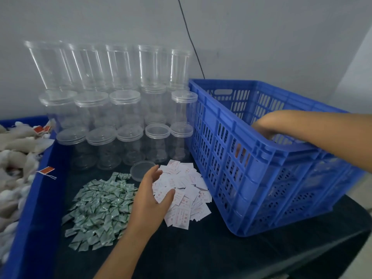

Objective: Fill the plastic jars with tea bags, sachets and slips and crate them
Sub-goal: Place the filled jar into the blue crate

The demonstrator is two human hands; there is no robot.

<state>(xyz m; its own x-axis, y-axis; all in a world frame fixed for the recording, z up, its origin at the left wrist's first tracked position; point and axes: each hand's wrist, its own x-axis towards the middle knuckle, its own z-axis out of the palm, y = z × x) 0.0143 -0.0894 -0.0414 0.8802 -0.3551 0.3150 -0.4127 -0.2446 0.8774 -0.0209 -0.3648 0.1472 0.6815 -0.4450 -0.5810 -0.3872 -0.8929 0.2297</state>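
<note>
On the dark table (201, 256), nearest the viewer, the left forearm reaches forward from the lower edge. The left hand (150, 193) is open, fingers relaxed and spread, with its fingertips over the pile of white slips (186, 195); it grips nothing. Whether the fingers touch the slips cannot be told for certain.

Just left of the hand lies a heap of small green-and-silver sachets (98, 210), loose on the table and touching the edge of the slip pile. A single clear lid (142, 170) lies flat on the table at the far end of the two heaps, just beyond the left hand.

To the far left, a blue bin (34, 198) holds a mass of white tea bags (14, 158) with red tags; one tag hangs over the bin's rim.

To the right stands a blue slotted crate (251, 168), tilted, its near corner on the table. The right hand (265, 127) reaches over the crate's rim, fingers curled down inside the wall; part of the hand shows through the slots. Whether it grips the wall or something within cannot be told.

Beyond the heaps, clear plastic jars (128, 137) stand in rows against the grey wall (261, 37), most capped, with a second tier stacked on top. They appear empty. A black cable (191, 43) runs down the wall behind the crate.
</note>
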